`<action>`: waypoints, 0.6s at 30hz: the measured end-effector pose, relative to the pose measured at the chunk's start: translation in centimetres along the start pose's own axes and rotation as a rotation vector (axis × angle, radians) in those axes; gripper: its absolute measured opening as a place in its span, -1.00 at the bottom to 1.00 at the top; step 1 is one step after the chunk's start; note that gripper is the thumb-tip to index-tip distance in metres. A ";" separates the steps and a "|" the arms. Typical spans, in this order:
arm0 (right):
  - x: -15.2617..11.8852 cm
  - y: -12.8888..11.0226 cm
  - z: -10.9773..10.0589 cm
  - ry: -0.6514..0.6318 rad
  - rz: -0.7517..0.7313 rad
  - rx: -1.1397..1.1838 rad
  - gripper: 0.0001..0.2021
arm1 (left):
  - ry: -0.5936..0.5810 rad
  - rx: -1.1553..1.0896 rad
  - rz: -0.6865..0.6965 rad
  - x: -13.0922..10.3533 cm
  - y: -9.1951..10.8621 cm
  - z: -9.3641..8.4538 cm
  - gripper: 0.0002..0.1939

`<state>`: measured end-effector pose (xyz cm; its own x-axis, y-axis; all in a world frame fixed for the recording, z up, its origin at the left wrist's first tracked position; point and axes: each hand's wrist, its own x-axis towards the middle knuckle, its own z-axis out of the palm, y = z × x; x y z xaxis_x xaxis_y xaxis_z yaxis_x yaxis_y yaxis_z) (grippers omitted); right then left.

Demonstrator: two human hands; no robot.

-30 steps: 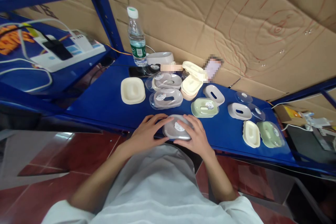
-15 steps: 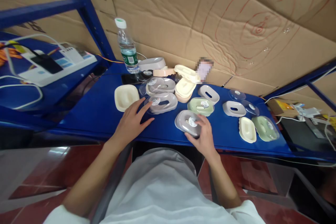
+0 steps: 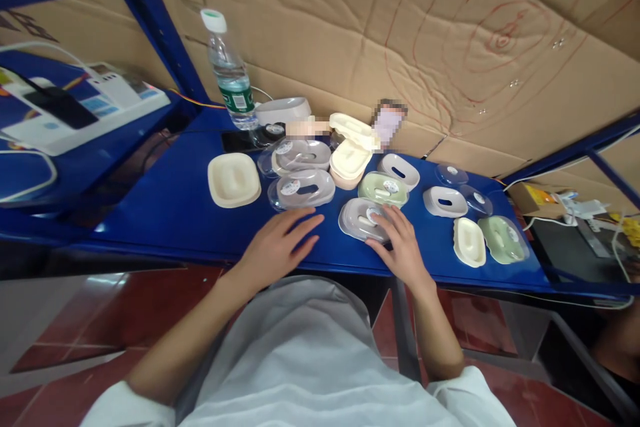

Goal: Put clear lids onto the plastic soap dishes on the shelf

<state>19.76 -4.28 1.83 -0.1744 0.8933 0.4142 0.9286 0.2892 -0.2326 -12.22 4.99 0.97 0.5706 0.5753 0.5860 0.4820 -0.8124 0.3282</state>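
Observation:
My left hand (image 3: 277,245) hovers over the front of the blue table, fingers apart and holding nothing, just below a grey box with a clear lid (image 3: 306,189). My right hand (image 3: 400,240) rests its fingers on the right end of another grey lidded box (image 3: 361,219), its thumb at the near edge. Behind that box lies a green lidded box (image 3: 384,189). A cream tray (image 3: 234,180) sits at the left. Cream and peach pieces (image 3: 350,163) are stacked in the middle.
A water bottle (image 3: 231,80) stands at the back left, near a power strip (image 3: 85,113). A phone (image 3: 389,123) leans on the cardboard wall. On the right lie a green box (image 3: 505,240), a cream piece (image 3: 470,242) and clear lids (image 3: 451,174).
My left hand has moved right, away from the grey lidded box it was reaching over. My right hand stays at its box, which sits slightly farther back. The view has shifted a little.

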 end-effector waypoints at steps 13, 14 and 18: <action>0.4 -0.6 1.8 0.070 0.011 -0.054 -0.41 | -0.212 -0.371 -0.191 4.5 2.2 5.5 -0.23; 0.2 -0.4 1.8 0.074 0.017 -0.037 -0.40 | -0.219 -0.378 -0.188 4.6 2.4 5.6 -0.21; -0.6 0.2 1.7 0.062 0.040 0.054 -0.37 | -0.243 -0.389 -0.153 4.6 3.3 6.0 -0.20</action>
<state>19.48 -4.16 0.02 -0.1156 0.8820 0.4569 0.9152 0.2733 -0.2961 -4.01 5.56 0.25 0.6738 0.6588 0.3347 0.3145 -0.6655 0.6769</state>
